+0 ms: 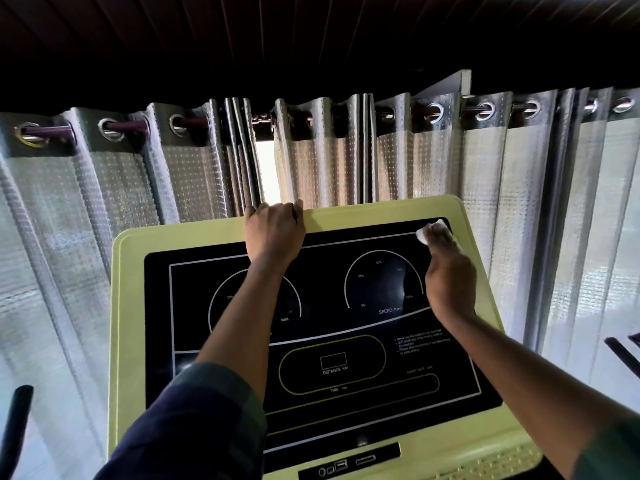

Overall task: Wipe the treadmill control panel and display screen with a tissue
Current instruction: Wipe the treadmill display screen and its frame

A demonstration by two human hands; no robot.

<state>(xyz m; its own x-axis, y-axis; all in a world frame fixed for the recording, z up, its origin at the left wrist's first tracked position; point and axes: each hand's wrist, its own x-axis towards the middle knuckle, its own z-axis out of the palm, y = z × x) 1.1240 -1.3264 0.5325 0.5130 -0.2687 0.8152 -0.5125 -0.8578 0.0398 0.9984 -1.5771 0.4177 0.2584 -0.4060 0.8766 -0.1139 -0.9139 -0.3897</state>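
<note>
Tissue lies pressed to the display screen under the right hand's seemingly flat fingertips; left hand curls over the control panel rim beyond, probably steadying it.

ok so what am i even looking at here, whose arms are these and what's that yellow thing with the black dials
There is one picture, taken by a camera worn on a person's head, looking forward and down, so the two arms are that person's own. The pale yellow-green thing is a treadmill's control panel. The black area with dials and labels for speed, distance and time is its display screen. The left hand grips the panel's top edge, fingers curled over it. The right hand presses a small white tissue against the screen's upper right corner. Behind the panel hang grey curtains.
</note>
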